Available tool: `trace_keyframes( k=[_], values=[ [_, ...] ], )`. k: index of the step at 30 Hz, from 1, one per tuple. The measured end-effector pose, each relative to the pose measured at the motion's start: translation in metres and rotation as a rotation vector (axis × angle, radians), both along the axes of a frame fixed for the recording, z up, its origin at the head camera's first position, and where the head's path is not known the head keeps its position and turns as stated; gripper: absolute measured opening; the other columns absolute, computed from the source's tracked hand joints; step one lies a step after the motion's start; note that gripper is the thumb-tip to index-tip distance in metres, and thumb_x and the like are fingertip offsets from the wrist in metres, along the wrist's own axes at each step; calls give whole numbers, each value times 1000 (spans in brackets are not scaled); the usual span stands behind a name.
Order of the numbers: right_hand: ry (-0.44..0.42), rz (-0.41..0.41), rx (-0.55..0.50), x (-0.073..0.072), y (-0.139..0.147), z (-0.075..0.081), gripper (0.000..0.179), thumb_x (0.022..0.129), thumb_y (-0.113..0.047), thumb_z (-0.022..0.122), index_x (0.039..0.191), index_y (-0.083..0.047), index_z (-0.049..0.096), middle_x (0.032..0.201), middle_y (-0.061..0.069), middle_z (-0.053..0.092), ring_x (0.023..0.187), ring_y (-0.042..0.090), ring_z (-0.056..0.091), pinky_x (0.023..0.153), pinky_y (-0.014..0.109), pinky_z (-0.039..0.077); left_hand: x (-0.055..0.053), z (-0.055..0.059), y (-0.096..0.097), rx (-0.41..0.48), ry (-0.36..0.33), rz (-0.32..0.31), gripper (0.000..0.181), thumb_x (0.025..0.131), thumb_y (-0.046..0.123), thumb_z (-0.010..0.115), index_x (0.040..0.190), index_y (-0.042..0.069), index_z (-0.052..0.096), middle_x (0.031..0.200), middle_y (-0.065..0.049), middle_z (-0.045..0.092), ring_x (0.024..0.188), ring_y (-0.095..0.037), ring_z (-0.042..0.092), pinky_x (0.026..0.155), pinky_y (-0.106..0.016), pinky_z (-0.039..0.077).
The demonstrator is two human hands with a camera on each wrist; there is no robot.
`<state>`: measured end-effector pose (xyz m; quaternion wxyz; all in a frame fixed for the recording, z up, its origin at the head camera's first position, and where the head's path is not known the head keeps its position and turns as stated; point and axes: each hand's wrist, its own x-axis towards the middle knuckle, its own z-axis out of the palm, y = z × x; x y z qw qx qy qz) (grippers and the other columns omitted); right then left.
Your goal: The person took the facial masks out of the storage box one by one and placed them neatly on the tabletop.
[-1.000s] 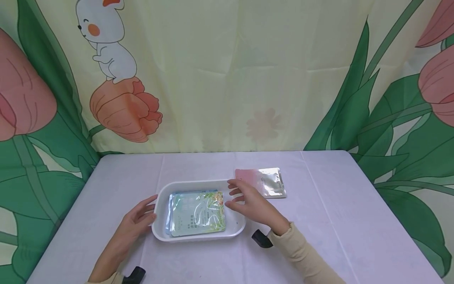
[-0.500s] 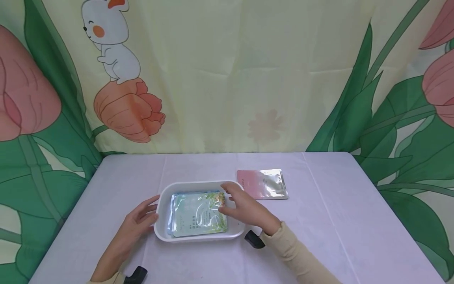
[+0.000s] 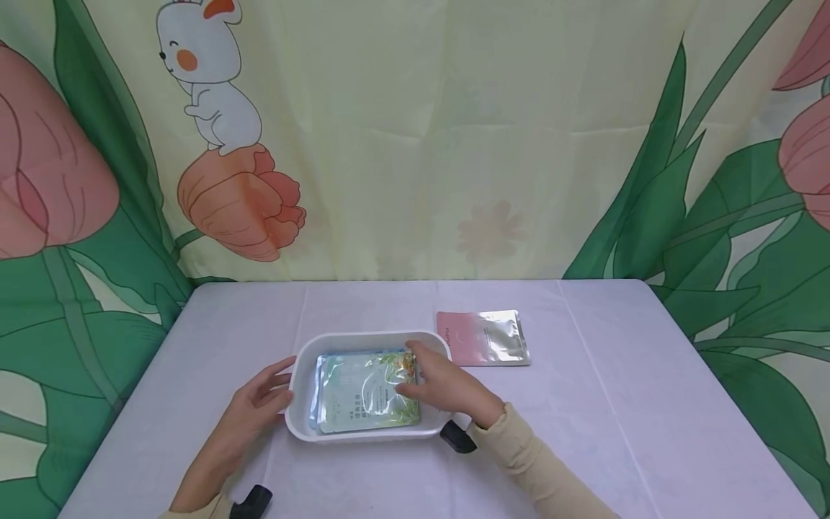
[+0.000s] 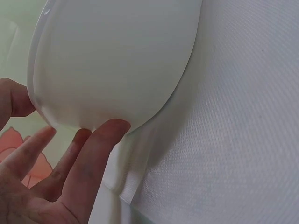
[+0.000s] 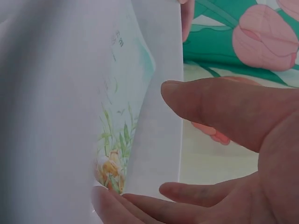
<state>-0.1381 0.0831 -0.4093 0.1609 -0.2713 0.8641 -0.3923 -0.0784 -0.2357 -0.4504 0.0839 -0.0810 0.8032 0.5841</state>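
A white tray (image 3: 305,432) sits on the table, holding a small stack of foil sheet mask packets. The top packet (image 3: 363,393) is pale green with a plant print at its right end; a bluish packet edge (image 3: 314,404) shows beneath it. At the tray's left end rests my left hand (image 3: 259,400), its fingertips against the outer wall (image 4: 112,70). My right hand (image 3: 447,378) reaches over the tray's right end, thumb (image 5: 205,100) and fingers spread apart. One fingertip lies at the printed corner of the top packet (image 5: 117,154), and the thumb overlaps the packet in the head view.
Behind the tray, to the right, lies a pink and silver packet (image 3: 486,339) flat on the white cloth (image 3: 583,432). A printed curtain (image 3: 402,144) hangs along the far table edge. Dark camera mounts (image 3: 458,437) sit at both wrists.
My right hand has moved left over the tray's right end, its fingers coming down onto the top packet's right edge. My left hand stays at the tray's left end. The view has shifted slightly.
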Motion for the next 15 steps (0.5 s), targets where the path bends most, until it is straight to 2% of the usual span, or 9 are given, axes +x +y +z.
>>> trace_keyframes(
  k=[3,7,15],
  values=[
    [6,5,-1,-1,-1,-1,66,91,-14,71,141,10,35,117,20,60,107,29,60,95,48,50,0,0,0,-4,2,-1,62,95,36,66,151,26,40,145,-16,50,129,-35,55,90,-37,57],
    [24,-7,17,-1,-2,-2,71,91,-16,71,143,12,33,121,22,59,112,30,59,99,49,49,0,0,0,-7,9,-4,62,95,36,66,150,26,40,145,-16,50,129,-35,55,90,-37,58],
    [-12,-18,4,2,-3,-2,75,90,-16,72,144,14,29,119,23,60,111,33,60,96,49,50,1,-2,-1,8,18,-11,62,95,35,66,150,25,41,144,-16,51,126,-33,57,87,-34,58]
  ],
)
